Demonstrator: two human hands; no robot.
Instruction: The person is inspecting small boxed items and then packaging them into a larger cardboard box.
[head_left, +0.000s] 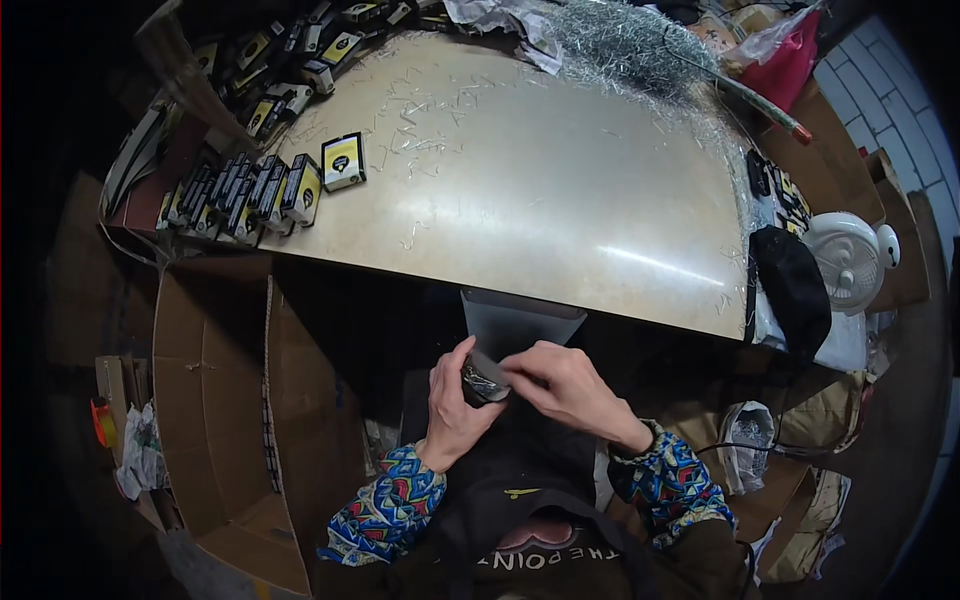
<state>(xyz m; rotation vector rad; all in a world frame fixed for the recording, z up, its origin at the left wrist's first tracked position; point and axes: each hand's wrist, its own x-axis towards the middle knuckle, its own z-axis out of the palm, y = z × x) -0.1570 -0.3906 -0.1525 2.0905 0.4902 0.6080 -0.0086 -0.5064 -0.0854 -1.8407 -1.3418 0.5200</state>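
Observation:
In front of my body, above the lap, my left hand [456, 408] is wrapped round a small dark box-like block [484, 376]. Shiny silvery streaks show on its near face; whether they are thin wires or clear wrap I cannot tell. The fingers of my right hand [572, 388] are curled and pressed together at the block's right edge. Whatever lies between those fingertips is too small and blurred to name. Beyond both hands is the near edge of a pale worktop [520, 180], with small bent wire pieces [410, 130] scattered over it.
Rows of small black-and-yellow boxes [240, 200] stand at the worktop's left, with one box [344, 162] apart. A heap of silvery wire [630, 50] lies at the back. A white fan [845, 262] and black pouch [790, 285] are at right; an open carton [215, 400] stands lower left.

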